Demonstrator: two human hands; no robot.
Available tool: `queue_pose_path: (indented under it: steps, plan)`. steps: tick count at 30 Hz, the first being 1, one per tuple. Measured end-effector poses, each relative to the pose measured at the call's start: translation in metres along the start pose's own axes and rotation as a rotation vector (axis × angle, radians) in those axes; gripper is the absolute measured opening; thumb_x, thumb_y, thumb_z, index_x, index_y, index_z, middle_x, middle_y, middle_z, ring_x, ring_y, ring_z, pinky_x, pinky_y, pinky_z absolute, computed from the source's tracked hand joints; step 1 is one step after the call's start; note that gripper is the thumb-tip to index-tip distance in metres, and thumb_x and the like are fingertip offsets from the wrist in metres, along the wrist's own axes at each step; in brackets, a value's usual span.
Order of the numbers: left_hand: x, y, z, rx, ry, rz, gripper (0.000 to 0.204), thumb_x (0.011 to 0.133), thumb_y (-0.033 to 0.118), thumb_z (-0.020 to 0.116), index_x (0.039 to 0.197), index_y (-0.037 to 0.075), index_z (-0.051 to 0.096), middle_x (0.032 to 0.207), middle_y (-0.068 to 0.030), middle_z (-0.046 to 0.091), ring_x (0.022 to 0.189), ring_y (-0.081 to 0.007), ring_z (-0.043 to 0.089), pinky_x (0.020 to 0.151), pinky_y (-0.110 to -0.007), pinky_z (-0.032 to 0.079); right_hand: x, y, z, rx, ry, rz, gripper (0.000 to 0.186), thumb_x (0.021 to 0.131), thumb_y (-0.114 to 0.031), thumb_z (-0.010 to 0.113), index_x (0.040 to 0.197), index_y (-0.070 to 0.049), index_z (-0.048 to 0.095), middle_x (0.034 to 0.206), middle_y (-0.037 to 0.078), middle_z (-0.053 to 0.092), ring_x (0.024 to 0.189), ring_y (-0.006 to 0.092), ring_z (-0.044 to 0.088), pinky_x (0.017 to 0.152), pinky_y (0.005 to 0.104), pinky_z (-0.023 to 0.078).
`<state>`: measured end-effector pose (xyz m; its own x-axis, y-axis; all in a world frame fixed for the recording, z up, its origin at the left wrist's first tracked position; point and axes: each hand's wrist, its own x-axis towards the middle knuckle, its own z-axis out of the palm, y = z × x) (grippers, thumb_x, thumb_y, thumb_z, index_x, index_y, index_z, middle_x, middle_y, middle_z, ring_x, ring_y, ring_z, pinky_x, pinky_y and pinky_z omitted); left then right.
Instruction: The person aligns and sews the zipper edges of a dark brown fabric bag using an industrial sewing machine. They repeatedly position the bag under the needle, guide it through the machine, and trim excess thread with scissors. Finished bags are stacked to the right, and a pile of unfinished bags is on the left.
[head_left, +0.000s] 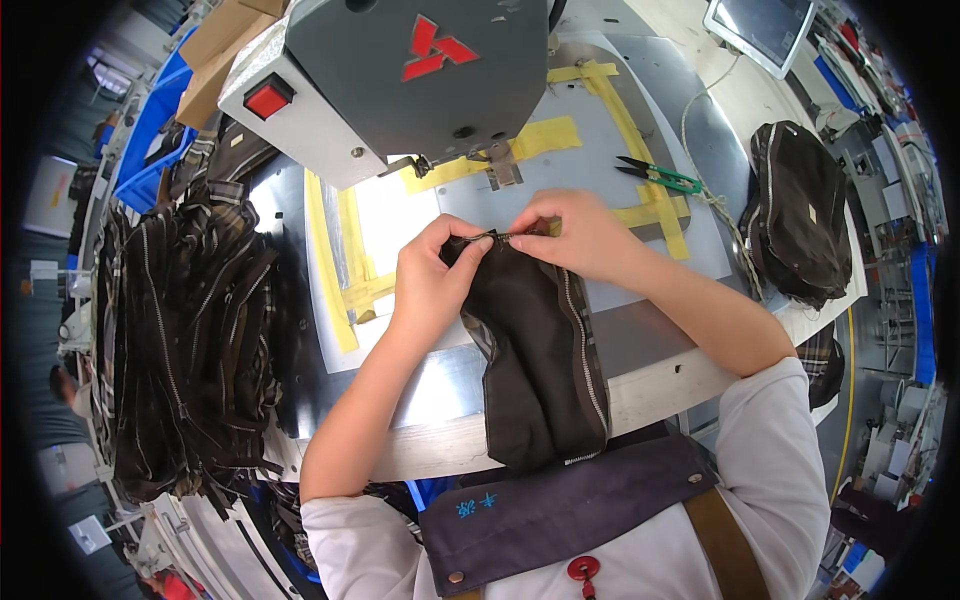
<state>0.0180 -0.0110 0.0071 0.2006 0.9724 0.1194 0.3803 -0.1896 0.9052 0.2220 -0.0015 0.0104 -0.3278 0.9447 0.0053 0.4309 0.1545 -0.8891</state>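
Note:
A dark brown fabric piece with a metal zipper (533, 345) hangs from my two hands over the front edge of the sewing table. My left hand (435, 272) pinches its upper edge between thumb and finger. Close beside it, my right hand (570, 235) pinches the same edge, near the zipper's end. Just beyond my fingers stands the grey sewing machine head (420, 80), with its needle area (500, 165) above a white sheet held down by yellow tape. Green-handled thread snips (660, 177) lie to the right of my right hand.
Many similar zippered pieces (185, 340) are heaped at the left. A stack of dark pouches (800, 215) sits at the right table edge. Behind are a blue bin (150, 180), a cardboard box (215, 60) and a screen (762, 30). A loose cord (690, 110) runs along the right side.

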Motion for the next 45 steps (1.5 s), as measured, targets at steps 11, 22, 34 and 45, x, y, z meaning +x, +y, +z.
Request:
queue_pose_path:
  steps: [11,22,34,45]
  plan:
    - [0.004,0.002,0.011,0.013,-0.010,-0.017,0.011,0.084,0.008,0.069,0.088,0.000,0.062,0.078,-0.0030,0.064,0.074,-0.0074,0.056,0.069,-0.023,0.046,-0.001,-0.003,0.002,-0.165,0.056,-0.049,0.019,0.078,-0.017,0.073,0.086,-0.001,0.066,0.079,0.008,0.063,0.072,0.0175,0.061,0.067,0.0304,0.048]
    - [0.034,0.006,0.007,0.129,-0.030,-0.069,0.017,0.082,0.013,0.070,0.090,0.000,0.064,0.079,-0.0060,0.065,0.074,-0.0117,0.058,0.071,-0.026,0.047,0.024,0.018,-0.020,-0.161,0.116,-0.066,0.025,0.081,-0.027,0.069,0.089,-0.004,0.072,0.082,0.012,0.068,0.073,0.0267,0.064,0.066,0.0347,0.049]
    - [0.066,0.004,0.011,0.336,-0.115,-0.087,0.017,0.075,0.014,0.071,0.084,0.000,0.067,0.084,-0.0122,0.067,0.076,-0.0251,0.063,0.071,-0.035,0.048,0.055,0.003,-0.030,-0.320,-0.020,0.167,0.016,0.073,-0.017,0.063,0.086,-0.008,0.062,0.083,0.009,0.066,0.083,0.0280,0.065,0.072,0.0385,0.050]
    - [0.089,-0.008,0.009,0.399,-0.084,-0.086,0.030,0.080,0.025,0.066,0.103,0.006,0.067,0.095,-0.0135,0.068,0.090,-0.0275,0.064,0.081,-0.035,0.048,0.070,-0.004,-0.033,-0.330,0.095,0.095,0.015,0.075,-0.012,0.062,0.089,-0.007,0.061,0.084,0.007,0.064,0.080,0.0244,0.064,0.068,0.0367,0.049]
